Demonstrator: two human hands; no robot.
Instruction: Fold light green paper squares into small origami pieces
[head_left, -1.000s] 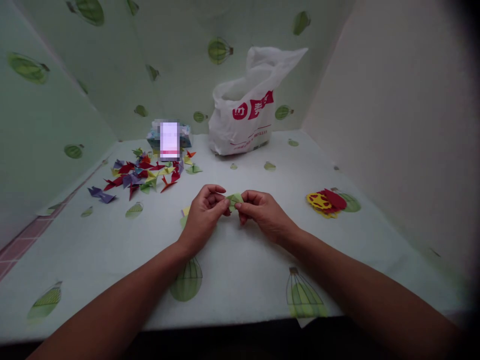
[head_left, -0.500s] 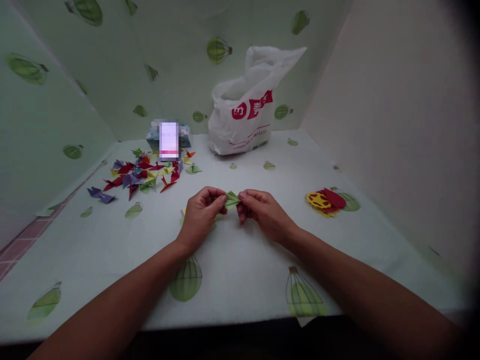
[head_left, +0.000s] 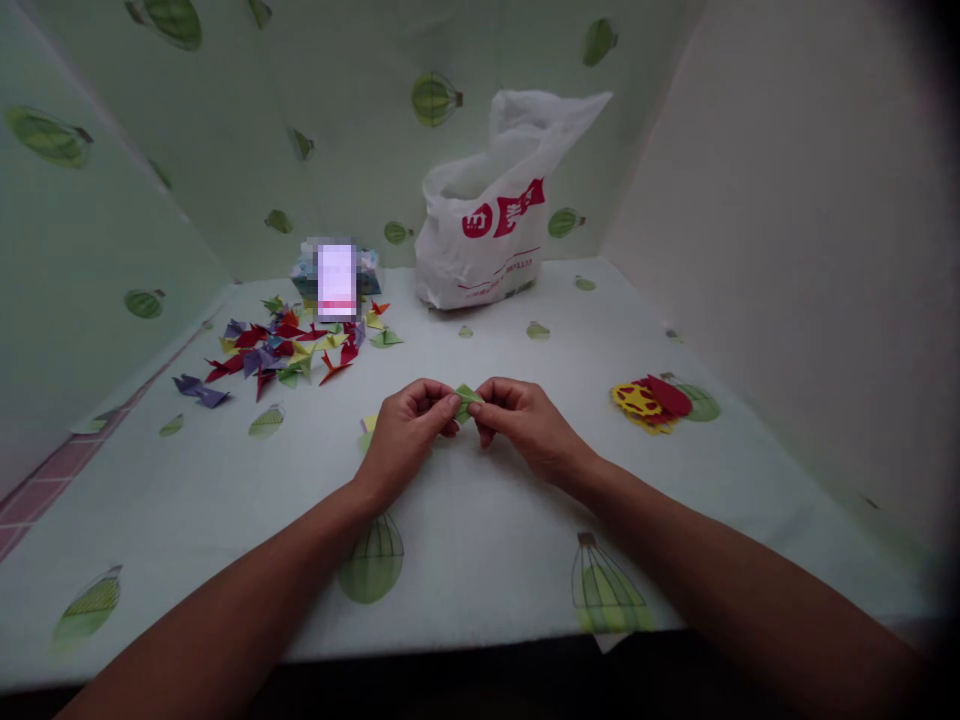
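Green folded paper [head_left: 466, 401], one corner pointing forward, long axis unclear, pinched by left hand [head_left: 405, 430] and right hand [head_left: 529, 420].

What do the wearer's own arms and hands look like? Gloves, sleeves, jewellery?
Left hand and right hand: bare, no gloves. Left forearm and right forearm: bare too, no sleeves or watch in view. No rings or markings discernible; picture's dim.

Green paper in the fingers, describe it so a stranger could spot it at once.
Find the white plastic bag at the back, then come nearer to the left hand and right hand. The small folded green paper is pinched between them. The colourful paper shapes at left include green ones, but only this one is held.
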